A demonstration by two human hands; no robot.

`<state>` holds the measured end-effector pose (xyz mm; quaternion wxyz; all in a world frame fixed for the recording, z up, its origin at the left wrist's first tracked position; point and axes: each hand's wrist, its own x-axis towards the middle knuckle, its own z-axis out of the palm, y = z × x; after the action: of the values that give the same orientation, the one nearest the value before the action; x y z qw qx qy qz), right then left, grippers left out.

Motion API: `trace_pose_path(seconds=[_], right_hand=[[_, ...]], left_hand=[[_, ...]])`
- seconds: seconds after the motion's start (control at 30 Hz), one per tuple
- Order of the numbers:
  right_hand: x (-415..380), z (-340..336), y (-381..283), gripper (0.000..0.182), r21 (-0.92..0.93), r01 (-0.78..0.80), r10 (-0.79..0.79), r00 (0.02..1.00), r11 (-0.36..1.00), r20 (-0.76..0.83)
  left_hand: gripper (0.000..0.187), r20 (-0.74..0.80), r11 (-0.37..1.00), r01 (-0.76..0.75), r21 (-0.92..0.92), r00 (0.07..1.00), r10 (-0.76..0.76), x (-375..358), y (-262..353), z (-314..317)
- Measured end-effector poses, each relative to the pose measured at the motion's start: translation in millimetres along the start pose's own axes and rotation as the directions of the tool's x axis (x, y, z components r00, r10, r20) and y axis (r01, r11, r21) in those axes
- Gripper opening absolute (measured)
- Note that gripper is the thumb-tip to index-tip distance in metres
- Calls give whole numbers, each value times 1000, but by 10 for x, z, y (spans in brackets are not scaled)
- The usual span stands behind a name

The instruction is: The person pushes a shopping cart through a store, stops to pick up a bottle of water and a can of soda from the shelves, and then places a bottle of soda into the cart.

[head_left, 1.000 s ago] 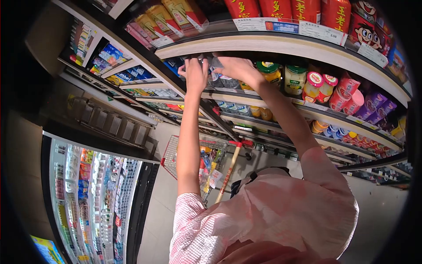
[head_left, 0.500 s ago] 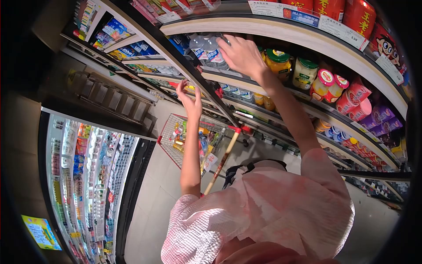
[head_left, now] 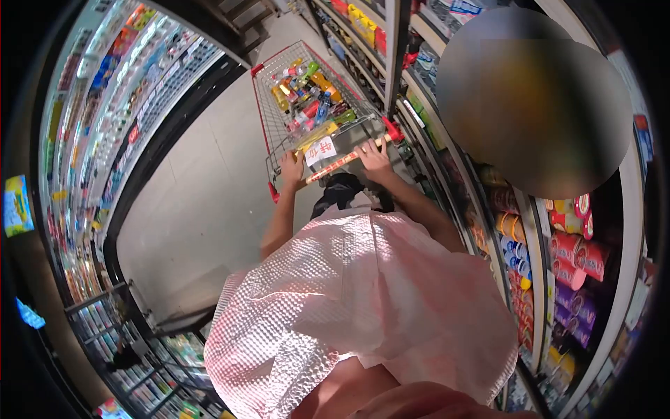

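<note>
Both of my hands are on the handle [head_left: 342, 166] of a wire shopping cart. My left hand [head_left: 292, 169] is closed around its left end, and my right hand [head_left: 375, 158] grips it near the red right end. Between them, a white card with red writing [head_left: 321, 151] sits at the cart's near side. The cart's wire basket [head_left: 269, 115] has red corner pieces. Inside lie several drink bottles [head_left: 322, 85] in orange, red, blue and green, heaped toward the middle.
Stocked shelves [head_left: 544, 230] with jars, cups and packets run close along my right. A blurred round patch covers part of them. A lit drinks cooler [head_left: 132, 98] lines the left, across a pale tiled floor [head_left: 181, 202]. Another stocked rack [head_left: 139, 363] stands at lower left.
My right hand has come away from the clear bottles on the shelf and my left hand down from mid-air. Both now grip the cart handle. My view has turned, bringing the cart to the upper middle.
</note>
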<state>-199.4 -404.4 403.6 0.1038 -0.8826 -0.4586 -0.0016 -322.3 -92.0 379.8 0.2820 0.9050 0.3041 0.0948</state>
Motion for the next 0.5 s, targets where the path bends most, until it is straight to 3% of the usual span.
trace_pose_path(seconds=[0.07,0.17,0.27,0.37,0.5], right_hand=[[190,-247,34,58,174,-66,31,980,983,194],[325,-243,268,46,333,-92,-19,949,938,316],[307,-13,307,36,286,-139,38,942,948,333],[272,-98,222,46,108,-23,-27,900,994,436],[200,-153,183,46,200,-53,-60,853,978,518]], left_hand=[[40,-111,997,74,-10,991,-75,-68,-113,201],[38,-200,993,92,-73,974,-104,-176,15,238],[36,-184,987,81,-136,977,-105,-274,62,203],[35,-130,977,103,-187,983,-128,-350,1,160],[40,-405,955,-40,-294,910,-86,-278,296,-440]])
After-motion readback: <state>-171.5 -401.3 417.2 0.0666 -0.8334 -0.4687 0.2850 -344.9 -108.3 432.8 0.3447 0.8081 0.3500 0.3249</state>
